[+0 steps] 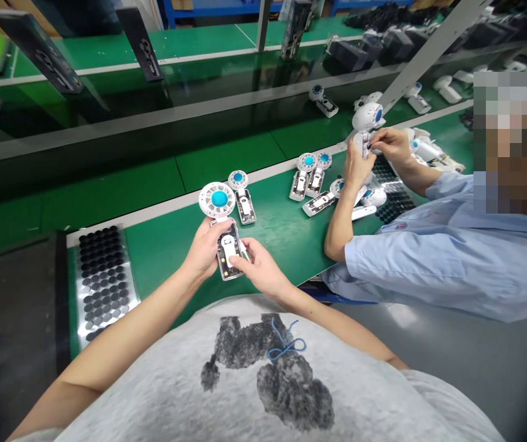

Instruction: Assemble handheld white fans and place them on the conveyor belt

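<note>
A white handheld fan (217, 199) with a round slotted head, a blue centre and a clear casing on its handle is held up in front of my body. My left hand (204, 248) grips the upper part of the handle from the left, thumb across it just below the head. From the right, my right hand (263, 265) holds the lower handle, its thumb resting on the white middle strip. A second similar fan (245, 205) lies on the green table (272, 233) just beyond the held one.
Sheets of round black pads (102, 270) lie at the left. To the right, a co-worker in a light blue sleeve (429, 258) works on another fan (367, 116), with several fans (307, 166) lying nearby. Dark boxes (141, 46) stand across the conveyor (143, 166).
</note>
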`<control>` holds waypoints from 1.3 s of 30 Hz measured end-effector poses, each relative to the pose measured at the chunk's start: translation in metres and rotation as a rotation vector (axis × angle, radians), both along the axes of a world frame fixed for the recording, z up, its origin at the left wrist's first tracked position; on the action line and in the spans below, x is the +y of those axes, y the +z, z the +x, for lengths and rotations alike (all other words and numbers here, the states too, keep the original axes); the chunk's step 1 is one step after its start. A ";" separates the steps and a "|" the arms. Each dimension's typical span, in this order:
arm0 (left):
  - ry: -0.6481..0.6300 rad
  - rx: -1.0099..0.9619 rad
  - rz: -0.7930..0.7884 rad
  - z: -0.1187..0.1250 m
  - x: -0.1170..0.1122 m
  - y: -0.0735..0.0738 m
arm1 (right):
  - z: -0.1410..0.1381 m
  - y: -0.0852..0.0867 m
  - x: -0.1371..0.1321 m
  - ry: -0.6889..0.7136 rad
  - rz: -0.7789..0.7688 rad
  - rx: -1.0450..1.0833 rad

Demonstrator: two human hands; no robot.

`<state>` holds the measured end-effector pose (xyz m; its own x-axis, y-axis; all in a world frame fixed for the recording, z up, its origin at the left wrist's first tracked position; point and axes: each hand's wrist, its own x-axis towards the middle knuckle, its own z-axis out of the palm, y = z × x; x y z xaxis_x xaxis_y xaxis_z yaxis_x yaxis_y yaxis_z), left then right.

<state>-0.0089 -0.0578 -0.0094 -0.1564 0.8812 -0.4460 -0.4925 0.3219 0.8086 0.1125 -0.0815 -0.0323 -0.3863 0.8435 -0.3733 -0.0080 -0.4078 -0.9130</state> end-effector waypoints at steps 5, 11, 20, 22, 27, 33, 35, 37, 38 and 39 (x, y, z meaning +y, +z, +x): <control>0.008 -0.005 -0.017 0.000 0.000 -0.002 | -0.003 -0.001 0.000 -0.028 -0.034 0.068; 0.004 0.008 -0.009 0.001 0.001 -0.002 | -0.002 -0.001 0.001 -0.037 -0.065 0.098; 0.021 0.022 -0.007 0.000 0.003 -0.001 | -0.001 0.000 0.007 -0.001 -0.048 0.071; 0.033 0.017 0.001 -0.001 0.004 -0.002 | -0.001 0.004 0.009 0.008 -0.059 0.071; 0.052 -0.011 0.001 -0.005 0.006 -0.002 | -0.002 0.011 0.009 0.039 -0.090 0.102; 0.064 -0.010 -0.014 -0.004 0.004 -0.004 | -0.004 0.006 0.004 -0.009 -0.088 0.099; 0.064 -0.011 -0.015 -0.003 0.004 -0.004 | -0.004 0.006 0.004 -0.007 -0.092 0.108; 0.061 -0.013 -0.013 -0.003 0.003 -0.004 | -0.003 0.006 0.004 0.000 -0.101 0.109; 0.060 -0.012 -0.011 -0.003 0.003 -0.004 | -0.003 0.006 0.004 0.000 -0.101 0.108; 0.058 -0.009 -0.008 -0.003 0.003 -0.004 | -0.002 0.005 0.004 -0.005 -0.097 0.109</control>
